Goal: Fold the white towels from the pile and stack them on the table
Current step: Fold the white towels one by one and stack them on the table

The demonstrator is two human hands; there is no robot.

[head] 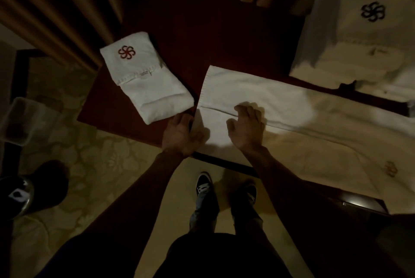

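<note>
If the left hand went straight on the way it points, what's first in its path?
Most likely the near corner of the folded towel, just beyond the left hand, which grips the left edge of the spread towel. Depth is unclear, so contact is a guess.

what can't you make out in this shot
Head view:
Spread towel: right end cut off by the frame edge.
Pile: cut by the top right corner; towel count unclear.
Left hand: fingertips hidden at the towel's edge; grip unclear.
Folded towel label: too small to read.
</note>
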